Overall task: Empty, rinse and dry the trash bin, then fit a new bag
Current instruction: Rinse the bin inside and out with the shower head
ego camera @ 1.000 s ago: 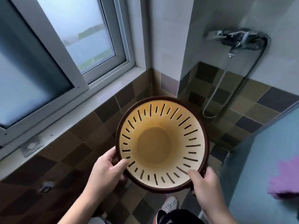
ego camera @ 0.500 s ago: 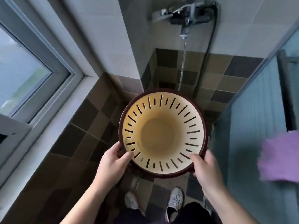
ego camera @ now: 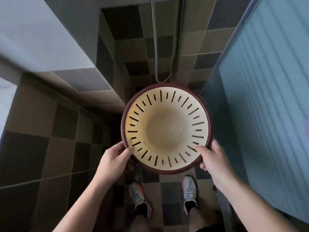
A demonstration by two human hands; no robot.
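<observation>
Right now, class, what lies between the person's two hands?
In the head view, the trash bin lies between them: the left hand grips its near-left rim, the right hand its near-right rim. It looks empty inside.

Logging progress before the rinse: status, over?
Left hand and right hand both grip the bin rim. Bin held upright, empty, no bag. Shower hose hangs ahead, nothing blocking.

Left hand (ego camera: 115,159): curled at the near-left, thumb laid on top.
Right hand (ego camera: 213,160): curled at the near-right.
Forearms: bare, extended forward.
</observation>
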